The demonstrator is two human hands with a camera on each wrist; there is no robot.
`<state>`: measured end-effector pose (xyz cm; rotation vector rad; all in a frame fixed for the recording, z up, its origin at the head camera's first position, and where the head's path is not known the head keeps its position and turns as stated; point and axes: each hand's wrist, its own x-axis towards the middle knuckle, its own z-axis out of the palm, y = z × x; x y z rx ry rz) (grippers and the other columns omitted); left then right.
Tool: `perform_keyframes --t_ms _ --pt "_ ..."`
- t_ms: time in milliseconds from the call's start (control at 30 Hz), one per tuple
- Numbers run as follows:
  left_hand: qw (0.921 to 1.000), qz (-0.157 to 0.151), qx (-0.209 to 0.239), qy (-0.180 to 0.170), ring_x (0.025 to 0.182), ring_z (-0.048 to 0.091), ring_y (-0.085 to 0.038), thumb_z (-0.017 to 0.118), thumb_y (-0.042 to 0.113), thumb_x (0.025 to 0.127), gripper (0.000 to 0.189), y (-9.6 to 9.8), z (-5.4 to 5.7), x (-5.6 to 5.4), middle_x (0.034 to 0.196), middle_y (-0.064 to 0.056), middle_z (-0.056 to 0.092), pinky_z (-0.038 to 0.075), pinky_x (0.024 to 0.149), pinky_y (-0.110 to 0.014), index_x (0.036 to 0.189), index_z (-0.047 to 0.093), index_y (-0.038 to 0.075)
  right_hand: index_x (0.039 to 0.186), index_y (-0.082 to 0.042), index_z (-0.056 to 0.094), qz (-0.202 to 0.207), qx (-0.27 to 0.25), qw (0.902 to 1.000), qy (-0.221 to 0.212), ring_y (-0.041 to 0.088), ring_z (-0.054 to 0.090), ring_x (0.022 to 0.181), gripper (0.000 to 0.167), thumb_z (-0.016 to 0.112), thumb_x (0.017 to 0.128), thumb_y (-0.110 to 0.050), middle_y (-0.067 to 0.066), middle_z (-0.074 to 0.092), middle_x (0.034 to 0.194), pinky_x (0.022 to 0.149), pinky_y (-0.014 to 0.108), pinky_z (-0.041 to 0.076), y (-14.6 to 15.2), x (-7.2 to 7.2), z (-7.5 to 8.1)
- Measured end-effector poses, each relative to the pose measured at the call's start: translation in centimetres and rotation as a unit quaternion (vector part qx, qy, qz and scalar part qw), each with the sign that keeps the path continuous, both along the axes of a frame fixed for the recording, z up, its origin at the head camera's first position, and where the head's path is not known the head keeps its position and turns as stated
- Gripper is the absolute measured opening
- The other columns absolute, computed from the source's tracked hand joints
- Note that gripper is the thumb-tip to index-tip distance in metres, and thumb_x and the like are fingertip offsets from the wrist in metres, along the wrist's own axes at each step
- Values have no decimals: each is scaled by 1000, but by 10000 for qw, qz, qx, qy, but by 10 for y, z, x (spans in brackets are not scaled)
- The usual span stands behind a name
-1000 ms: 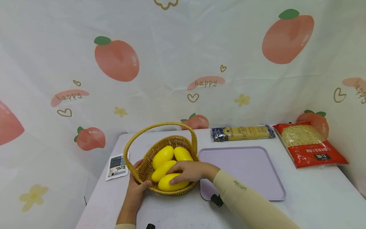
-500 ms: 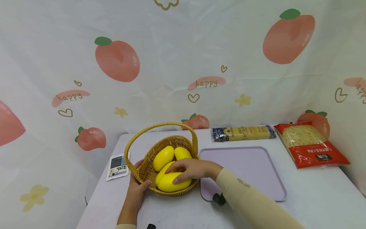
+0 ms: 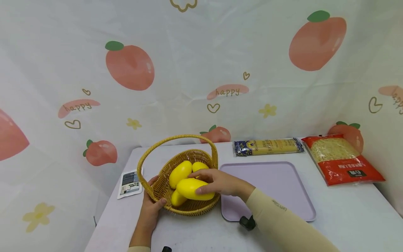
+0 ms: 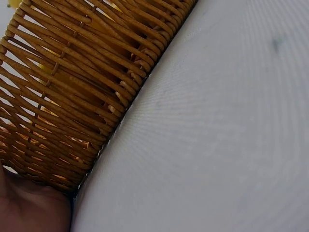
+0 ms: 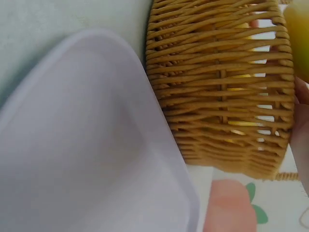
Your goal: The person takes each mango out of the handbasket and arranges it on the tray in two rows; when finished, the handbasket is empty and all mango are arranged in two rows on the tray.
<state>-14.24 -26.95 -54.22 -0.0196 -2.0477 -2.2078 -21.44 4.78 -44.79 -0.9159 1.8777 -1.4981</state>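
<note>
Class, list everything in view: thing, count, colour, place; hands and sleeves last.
Wicker basket: one, brown, left of tray
Tray: one, lilac, on table
Fruits: four visible, yellow, three in basket, one in right hand
Long packet: one, blue-yellow, behind tray
Plastic bag: one, red and clear, far right
Flat packet: one, white and grey, left of basket
Table: one, white, beneath these
Printed cloth: count unclear, white, behind table
Small objects: two, black, lower centre
Sleeves: two, beige, lower edge
Left hand: one, gripping basket
Right hand: one, holding fruit
</note>
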Motion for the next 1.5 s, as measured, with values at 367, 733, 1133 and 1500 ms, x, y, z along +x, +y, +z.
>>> perform_keyframes --t_ms 367,733,1133,1500 --pt "10000 -23 -16 54 146 45 -26 86 23 96 92 -1 -4 -2 165 -10 38 43 113 -25 169 30 16 161 -9 47 -322 -885 9953 -229 33 55 133 69 78 100 -17 13 56 149 111 43 49 30 12 3" --pt "10000 27 -25 50 145 44 -25 87 27 97 89 -1 -3 0 165 -10 37 43 113 -23 168 33 19 162 -13 50 -643 -951 9929 -318 33 55 137 66 77 102 -19 9 56 156 110 43 52 55 21 -1" --pt "10000 -7 -26 50 145 46 -25 87 28 96 93 1 -5 0 165 -11 37 44 113 -25 168 30 15 160 -9 51 -1461 -1478 9782 -19 42 56 128 66 77 100 -4 17 55 151 100 43 58 91 35 -9" --pt "9997 46 -214 48 146 45 -25 84 26 99 89 0 0 -1 166 -10 36 44 113 -25 168 30 16 159 -1 44 -2023 -1804 9625 121 37 59 124 67 74 99 4 22 46 154 99 42 60 121 34 -3"
